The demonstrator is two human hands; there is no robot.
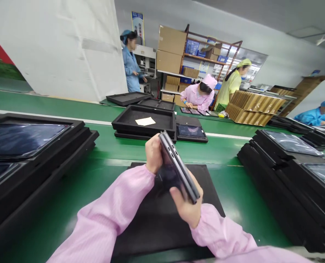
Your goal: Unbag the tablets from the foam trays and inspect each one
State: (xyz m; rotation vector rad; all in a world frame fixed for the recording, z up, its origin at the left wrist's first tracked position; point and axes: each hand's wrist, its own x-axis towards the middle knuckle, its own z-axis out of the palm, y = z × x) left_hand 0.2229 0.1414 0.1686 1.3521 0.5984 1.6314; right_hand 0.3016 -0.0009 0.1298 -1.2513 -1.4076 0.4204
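Two thin dark tablets (178, 168), pressed together face to back or face to face, are held on edge and tilted in the air. My left hand (153, 154) grips their upper left end, fingers curled. Around the lower right end my right hand (188, 204) is closed, its thumb on the dark screen side. Small slots show along the metal edges. Below them a black mat (162, 226) lies on the green work surface (102, 182).
Stacked black trays with tablets stand at the left (77, 126) and right (277, 204). Ahead are black trays (118, 126), one holding a yellowish paper (145, 121), and a tablet (190, 130) in a tray. Several people work farther back near cardboard dividers (255, 106).
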